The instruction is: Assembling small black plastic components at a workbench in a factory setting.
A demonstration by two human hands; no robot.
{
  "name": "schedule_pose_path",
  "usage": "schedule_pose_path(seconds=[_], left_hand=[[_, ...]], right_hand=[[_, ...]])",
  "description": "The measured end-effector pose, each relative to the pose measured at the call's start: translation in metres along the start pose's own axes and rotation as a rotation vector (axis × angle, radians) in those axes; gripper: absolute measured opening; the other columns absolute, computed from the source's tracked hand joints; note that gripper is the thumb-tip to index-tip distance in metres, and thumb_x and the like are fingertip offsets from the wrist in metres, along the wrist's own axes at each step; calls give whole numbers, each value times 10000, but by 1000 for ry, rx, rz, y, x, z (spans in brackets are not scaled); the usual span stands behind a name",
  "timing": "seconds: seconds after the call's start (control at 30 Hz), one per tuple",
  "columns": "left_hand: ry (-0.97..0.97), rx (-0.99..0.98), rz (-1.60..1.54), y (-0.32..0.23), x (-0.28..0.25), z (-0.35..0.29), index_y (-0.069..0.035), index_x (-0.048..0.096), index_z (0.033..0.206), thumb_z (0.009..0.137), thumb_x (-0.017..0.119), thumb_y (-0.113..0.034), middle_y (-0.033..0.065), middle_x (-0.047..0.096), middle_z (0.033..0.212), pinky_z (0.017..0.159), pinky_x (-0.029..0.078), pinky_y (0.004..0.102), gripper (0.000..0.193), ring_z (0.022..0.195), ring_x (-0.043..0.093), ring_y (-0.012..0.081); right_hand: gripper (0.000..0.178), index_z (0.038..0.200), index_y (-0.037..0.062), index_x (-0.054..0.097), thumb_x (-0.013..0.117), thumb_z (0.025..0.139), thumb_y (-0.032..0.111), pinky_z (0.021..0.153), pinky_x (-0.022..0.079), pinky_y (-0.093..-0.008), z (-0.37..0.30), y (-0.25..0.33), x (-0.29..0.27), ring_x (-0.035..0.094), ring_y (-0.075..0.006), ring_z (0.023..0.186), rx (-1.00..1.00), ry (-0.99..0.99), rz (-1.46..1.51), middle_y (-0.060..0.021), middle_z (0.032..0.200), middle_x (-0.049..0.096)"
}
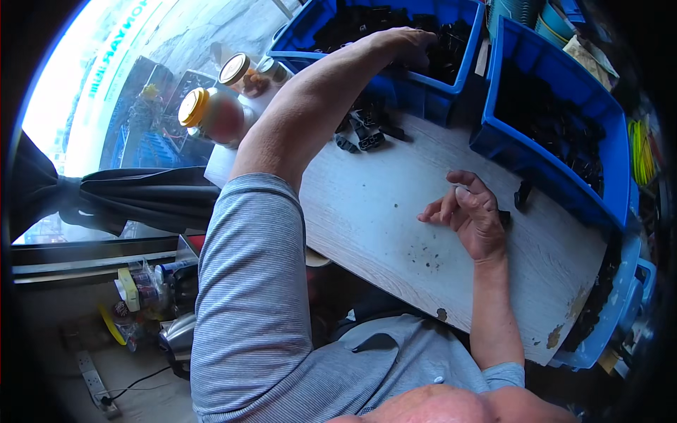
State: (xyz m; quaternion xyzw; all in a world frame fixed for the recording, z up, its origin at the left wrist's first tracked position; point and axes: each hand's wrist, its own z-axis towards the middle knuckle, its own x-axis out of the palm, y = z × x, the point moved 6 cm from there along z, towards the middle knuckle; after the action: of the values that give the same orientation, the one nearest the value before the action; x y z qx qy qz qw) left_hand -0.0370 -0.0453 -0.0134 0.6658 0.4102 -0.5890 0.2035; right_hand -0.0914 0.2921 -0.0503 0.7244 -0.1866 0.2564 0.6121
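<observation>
My left arm stretches far across the table, and my left hand [415, 46] is over the blue crate [403, 95] at the back, by the dark heap inside. Its fingertips are hard to make out against the black plastic parts [360, 20]. Above the table's middle right, my right hand [474, 217] is open, fingers bent and apart, with nothing visible in it. A small black part [504, 218] lies beside that hand, and another [522, 194] is close to the right crate. Several black connector-like pieces [371, 142] lie in front of the back crate.
A second blue crate [550, 166] with black parts stands at the right. The pale worn tabletop [352, 204] carries dark specks [425, 257]. Left of my arm are a yellow-lidded jar [215, 116] and another lidded jar [236, 70]. A light-blue bin [620, 303] sits beyond the right edge.
</observation>
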Motion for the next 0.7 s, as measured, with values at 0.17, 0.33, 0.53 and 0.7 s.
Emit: schedule_pose_path(seconds=[0.17, 0.33, 0.53, 0.7], left_hand=[[37, 16, 0, -12, -4, 1, -188, 517, 1482, 767, 780, -331, 147, 627, 1382, 970, 554, 461, 775, 1232, 633, 328], [46, -32, -34, -20, -15, -13, -152, 538, 1457, 688, 808, -449, 147, 616, 1390, 974, 539, 469, 867, 1234, 626, 333], [-133, -70, -143, -11, 4, 1, -196, 392, 1572, 630, 821, -685, 171, 483, 1540, 1091, 471, 504, 1145, 1419, 473, 333], [-131, -10, -66, 4, 16, 37, -228, 399, 1567, 679, 819, -648, 148, 530, 1504, 1051, 505, 506, 1069, 1361, 537, 336]], right_hand=[[405, 1300, 36, 541, 642, 974, 255, 870, 598, -572, 1, -1, -4, 746, -297, 853, -20, -19, 13, -83, 733, 668], [403, 1296, 32, 546, 645, 970, 247, 873, 600, -563, 0, 1, -1, 741, -285, 844, -28, -13, 15, -76, 729, 665], [413, 1296, 32, 546, 651, 967, 258, 877, 600, -554, 0, 1, 1, 737, -273, 829, -29, -18, 1, -73, 719, 657], [426, 1297, 30, 544, 661, 964, 269, 880, 597, -557, 0, 1, 4, 736, -275, 828, -24, -15, 5, -74, 713, 653]])
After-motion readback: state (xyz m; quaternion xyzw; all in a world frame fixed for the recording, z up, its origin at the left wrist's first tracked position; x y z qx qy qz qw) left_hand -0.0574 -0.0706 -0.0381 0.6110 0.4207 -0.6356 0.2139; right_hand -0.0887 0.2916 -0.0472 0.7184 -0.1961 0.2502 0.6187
